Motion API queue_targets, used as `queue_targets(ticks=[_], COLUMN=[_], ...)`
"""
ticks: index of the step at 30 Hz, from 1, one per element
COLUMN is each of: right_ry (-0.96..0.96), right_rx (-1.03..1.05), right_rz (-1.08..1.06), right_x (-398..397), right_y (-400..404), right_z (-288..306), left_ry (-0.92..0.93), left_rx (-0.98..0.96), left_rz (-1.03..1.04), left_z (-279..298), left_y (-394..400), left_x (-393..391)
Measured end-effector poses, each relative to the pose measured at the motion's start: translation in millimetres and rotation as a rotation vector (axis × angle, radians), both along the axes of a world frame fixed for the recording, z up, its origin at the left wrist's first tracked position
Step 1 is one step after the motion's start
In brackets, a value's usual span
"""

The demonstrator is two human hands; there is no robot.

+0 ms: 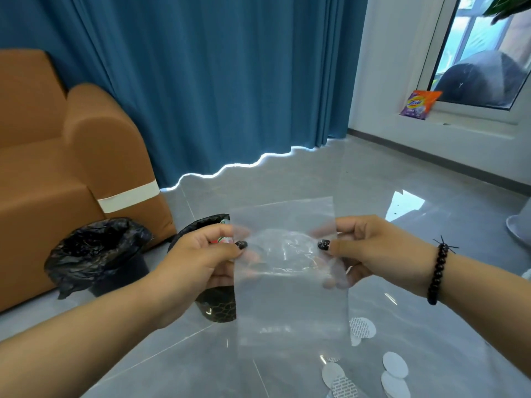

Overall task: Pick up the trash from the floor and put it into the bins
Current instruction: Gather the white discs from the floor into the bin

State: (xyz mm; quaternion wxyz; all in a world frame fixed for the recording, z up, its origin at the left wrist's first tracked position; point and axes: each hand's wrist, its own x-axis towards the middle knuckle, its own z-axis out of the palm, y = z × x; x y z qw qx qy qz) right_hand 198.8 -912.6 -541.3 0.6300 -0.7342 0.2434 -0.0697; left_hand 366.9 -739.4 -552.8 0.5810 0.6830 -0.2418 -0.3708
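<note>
Both hands are occupied: left hand (201,254) pinches the left edge of a clear plastic bag (287,271), thumb in front and fingers behind, and right hand (370,248) pinches the right edge the same way, so the bag hangs stretched between them in the air, above the floor (402,182) and in front of the nearer bin (218,305). That bin is mesh with a black liner and already has some red-and-white wrapper showing at the top; a second bin (97,254), also black-lined, stands just to its left by the orange sofa (71,173). Risks as I see them: the film is thin and slick, held only at two edges, so if one pinch lets go early it swings and can drift past the rim instead of dropping in. Flat and spread like this it's also wider than the bin mouth looks, so dropped uncrumpled it may drape over the rim or catch on the liner and slide off. Can't tell whether anything is inside the bag; the crumpled patch mid-sheet could be just folds. Wrong-bin risk too: nothing visible says which bin takes plastic. Still on the floor near the right forearm: several white round discs (362,328), flat on glossy tile, likely fiddly to lift with fingertips and easy to miss.
</note>
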Motion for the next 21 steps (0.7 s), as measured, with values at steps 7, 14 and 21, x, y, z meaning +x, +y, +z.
queue_targets(ticks=[7, 14, 21], right_ry=[-0.100, -0.064, -0.095], right_rx=[0.306, 0.303, 0.144], right_rz=[0.038, 0.044, 0.009], right_x=[0, 4, 7], right_y=[-5, -5, -4], right_z=[-1, -8, -20], left_ry=[0.112, 0.005, -0.177], left_rx=[-0.092, -0.087, -0.068], left_rz=[-0.024, -0.093, -0.083], left_z=[1, 2, -3], left_y=[2, 5, 6], left_x=[6, 13, 13])
